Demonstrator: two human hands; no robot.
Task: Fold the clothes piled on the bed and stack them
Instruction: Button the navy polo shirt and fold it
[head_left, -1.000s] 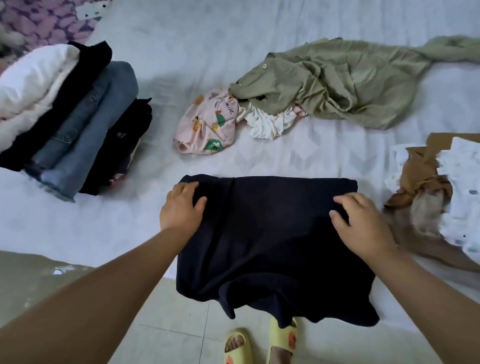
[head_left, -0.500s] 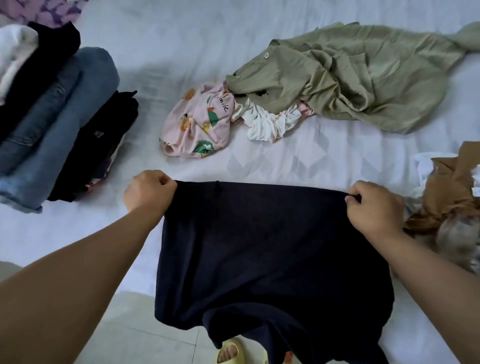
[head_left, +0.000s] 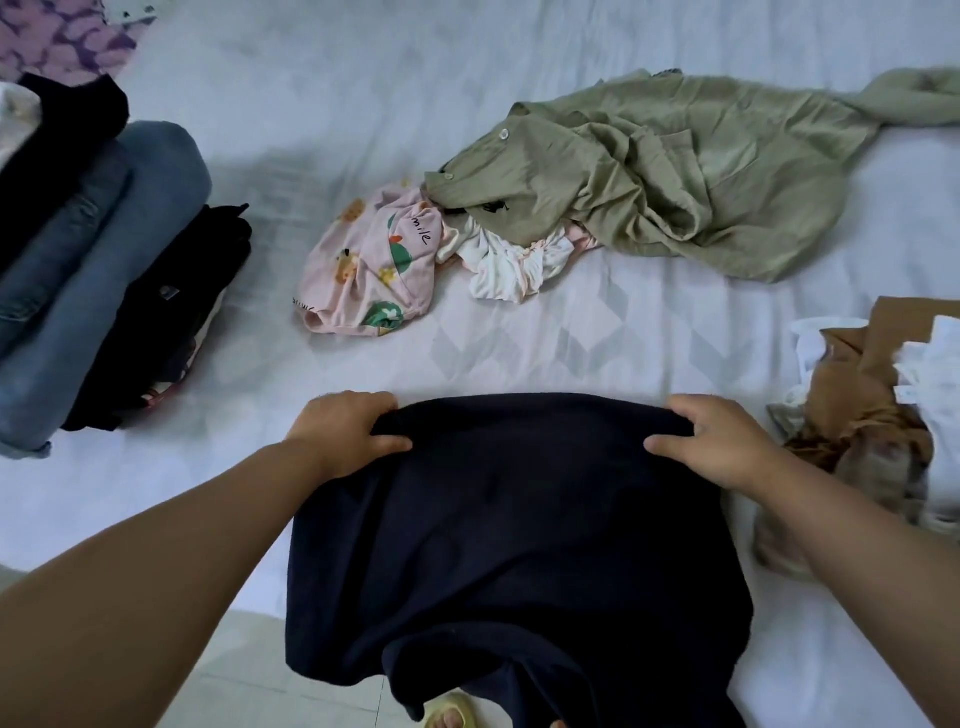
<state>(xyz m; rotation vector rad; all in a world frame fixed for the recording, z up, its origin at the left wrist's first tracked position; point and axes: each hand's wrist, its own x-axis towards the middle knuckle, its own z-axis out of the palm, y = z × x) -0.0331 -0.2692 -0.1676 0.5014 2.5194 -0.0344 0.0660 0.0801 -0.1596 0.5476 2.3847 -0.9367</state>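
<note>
A dark navy garment (head_left: 519, 530) lies over the near edge of the bed (head_left: 363, 93), its lower part hanging toward the floor. My left hand (head_left: 345, 431) grips its top left corner and my right hand (head_left: 711, 441) grips its top right corner, thumbs on top of the cloth. At the left stands a stack of folded clothes (head_left: 98, 270): jeans, black pieces and a white one. Unfolded in the middle lie an olive green shirt (head_left: 675, 176), a pink printed garment (head_left: 369, 260) and a white ruffled piece (head_left: 514, 265).
A heap of brown and white clothes (head_left: 872, 405) lies at the right edge of the bed. A purple patterned cloth (head_left: 57, 36) shows at the far left corner. Below the bed edge are floor tiles and a foot in a yellow slipper (head_left: 452, 714).
Both hands went from resting on the navy garment to gripping its top corners. They now hold that top edge closer together, with the cloth bunched between them.
</note>
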